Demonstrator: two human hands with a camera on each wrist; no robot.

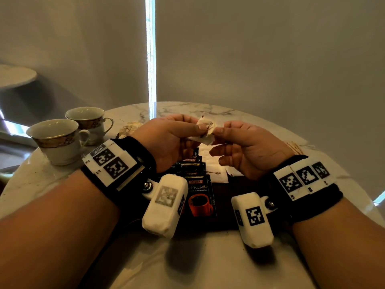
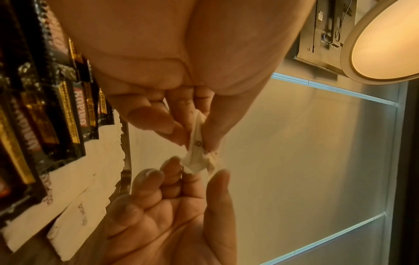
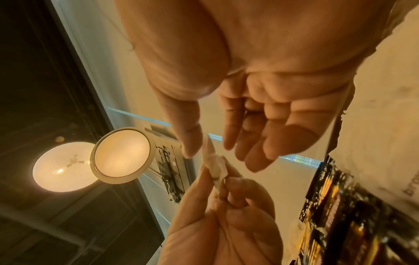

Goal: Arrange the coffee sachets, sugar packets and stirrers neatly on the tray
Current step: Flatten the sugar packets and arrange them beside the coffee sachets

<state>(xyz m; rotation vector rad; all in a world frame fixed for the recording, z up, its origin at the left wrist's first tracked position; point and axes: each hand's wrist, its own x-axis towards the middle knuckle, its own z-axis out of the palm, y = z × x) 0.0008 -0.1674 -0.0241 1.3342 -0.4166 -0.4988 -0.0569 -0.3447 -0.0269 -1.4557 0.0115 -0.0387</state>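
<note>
A crumpled sugar packet (image 1: 206,130) is held up in the air over the tray (image 1: 239,184), between both hands. One end is pinched by the thumb and first finger of the left hand (image 1: 168,140). The other end is met by the thumb and fingertip of the right hand (image 1: 245,147), and its other fingers are spread loose and hold nothing. The packet looks light, soft and easy to tear, so it is best taken by its flat ends and pulled smooth gently. Below the hands, black coffee sachets (image 1: 198,184) are stacked in a row on the tray, with flat white sugar packets (image 1: 215,174) just beside them. Much of the tray is hidden by the wrists and the wrist cameras. At the far right, thin pale sticks (image 1: 293,147) may be the stirrers, but they are mostly covered and hard to make out
</note>
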